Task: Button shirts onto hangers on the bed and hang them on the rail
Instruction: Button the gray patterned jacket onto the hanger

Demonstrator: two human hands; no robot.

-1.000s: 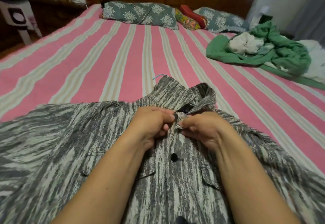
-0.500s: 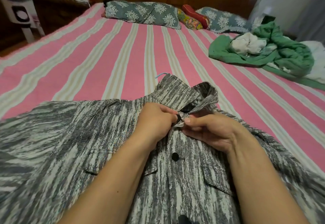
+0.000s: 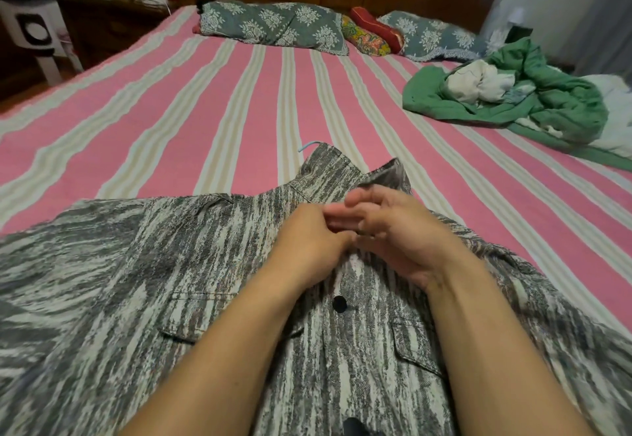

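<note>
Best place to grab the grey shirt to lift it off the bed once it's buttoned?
Probably the light blue hanger hook poking out past the collar of the grey shirt. Come from the headboard side, grip closing round the hook: it is the only rigid part showing, the shirt lies flat, collar away from the person, and both hands cover the placket.

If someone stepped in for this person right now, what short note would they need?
Left hand: curled, pinching the shirt front just below the collar.
Right hand: fingers spread and blurred over the collar; grip unclear.
The shirt lies flat on the bed, hanger hook poking out of the collar.
Done: hanger in. The button below looks closed.
Left: finish the top button, hang the shirt.
</note>
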